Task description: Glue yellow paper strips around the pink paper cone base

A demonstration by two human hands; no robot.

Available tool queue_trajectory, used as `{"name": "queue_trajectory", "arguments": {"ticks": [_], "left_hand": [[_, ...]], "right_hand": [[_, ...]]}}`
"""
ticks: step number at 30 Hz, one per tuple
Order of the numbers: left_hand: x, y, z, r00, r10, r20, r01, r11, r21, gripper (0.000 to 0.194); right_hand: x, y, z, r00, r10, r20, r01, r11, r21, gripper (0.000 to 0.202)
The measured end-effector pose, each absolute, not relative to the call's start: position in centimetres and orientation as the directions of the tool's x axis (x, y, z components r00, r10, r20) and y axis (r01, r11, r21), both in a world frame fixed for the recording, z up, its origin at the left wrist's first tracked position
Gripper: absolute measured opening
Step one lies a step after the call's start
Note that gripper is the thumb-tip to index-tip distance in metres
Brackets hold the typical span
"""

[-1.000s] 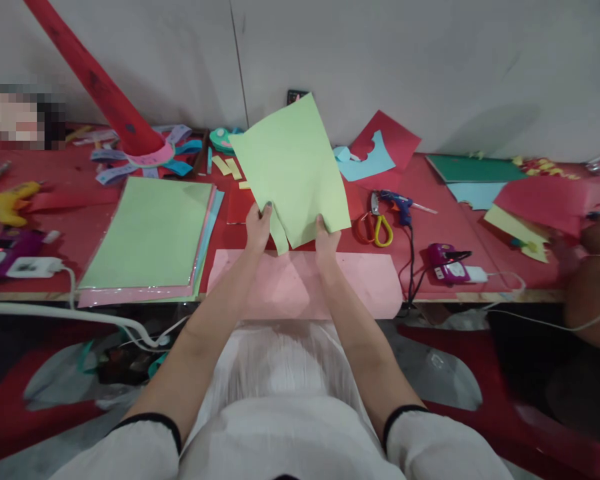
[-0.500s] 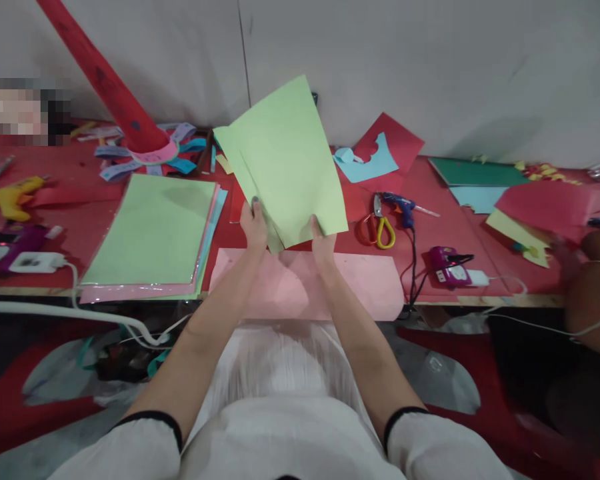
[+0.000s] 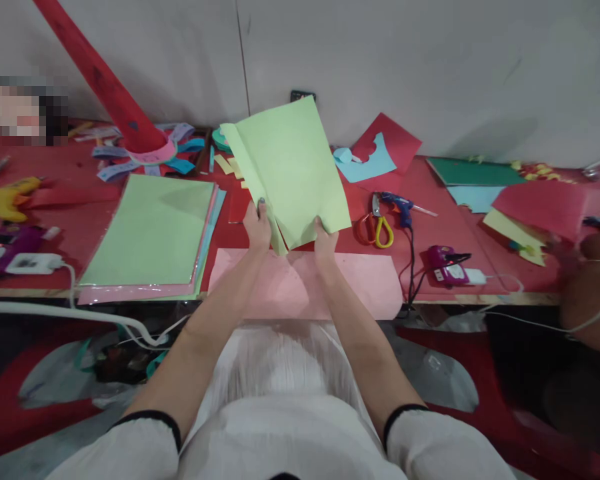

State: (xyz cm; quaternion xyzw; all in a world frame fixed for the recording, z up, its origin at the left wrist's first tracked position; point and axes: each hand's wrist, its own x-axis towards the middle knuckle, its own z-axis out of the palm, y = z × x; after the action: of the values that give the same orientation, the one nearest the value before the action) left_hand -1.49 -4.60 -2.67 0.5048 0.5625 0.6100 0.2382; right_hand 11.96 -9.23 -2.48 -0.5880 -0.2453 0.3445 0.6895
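Observation:
Between my two hands is a light green sheet of paper (image 3: 295,167), raised above the table and tilted, with a fold or crease running down its left side. My left hand (image 3: 258,227) grips its lower left edge, thumb on top. At the lower right edge, my right hand (image 3: 325,239) pinches the same sheet, thumb on the front and the other fingers hidden behind. A pink sheet (image 3: 360,283) lies under my forearms at the table's front edge. To the right of my right hand rest scissors (image 3: 377,223) with one red and one yellow handle.
Left lies a stack of coloured paper (image 3: 150,227); behind it stands a red paper cone (image 3: 115,93). A blue glue gun (image 3: 404,208), purple socket adapter (image 3: 447,265) and cables lie right. A yellow glue gun (image 3: 11,199) is far left. Another person's arm (image 3: 593,293) shows at right.
The green sheet has come down slightly and shifted a little right, its left fold now more open. A dark object behind its top edge shows more. Both hands keep their grip.

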Motion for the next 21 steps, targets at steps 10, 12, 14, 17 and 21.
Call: {"name": "queue_trajectory", "arguments": {"ticks": [10, 12, 14, 17, 21], "left_hand": [[-1.32, -4.84, -2.26, -0.38, 0.869, 0.317, 0.263, -0.227, 0.938, 0.038], [-1.3, -4.87, -2.18, -0.375, 0.87, 0.32, 0.261, -0.232, 0.937, 0.037], [-1.28, -4.87, -2.15, -0.369, 0.872, 0.322, 0.258, -0.236, 0.937, 0.037], [-1.27, -4.88, -2.15, -0.361, 0.876, 0.319, 0.254, -0.237, 0.938, 0.037], [-1.26, -4.91, -2.09, -0.343, 0.88, 0.327, 0.265, -0.244, 0.933, 0.04]], "right_hand": [[12.26, -8.88, -3.27, 0.633, 0.771, -0.065, -0.205, 0.086, -0.975, 0.022], [12.29, -8.82, -3.33, 0.643, 0.762, -0.075, -0.213, 0.084, -0.973, 0.02], [12.29, -8.8, -3.31, 0.653, 0.752, -0.089, -0.222, 0.077, -0.972, 0.019], [12.24, -8.82, -3.18, 0.658, 0.747, -0.096, -0.23, 0.077, -0.97, 0.018], [12.2, -8.84, -2.98, 0.662, 0.74, -0.122, -0.237, 0.052, -0.97, 0.018]]}}
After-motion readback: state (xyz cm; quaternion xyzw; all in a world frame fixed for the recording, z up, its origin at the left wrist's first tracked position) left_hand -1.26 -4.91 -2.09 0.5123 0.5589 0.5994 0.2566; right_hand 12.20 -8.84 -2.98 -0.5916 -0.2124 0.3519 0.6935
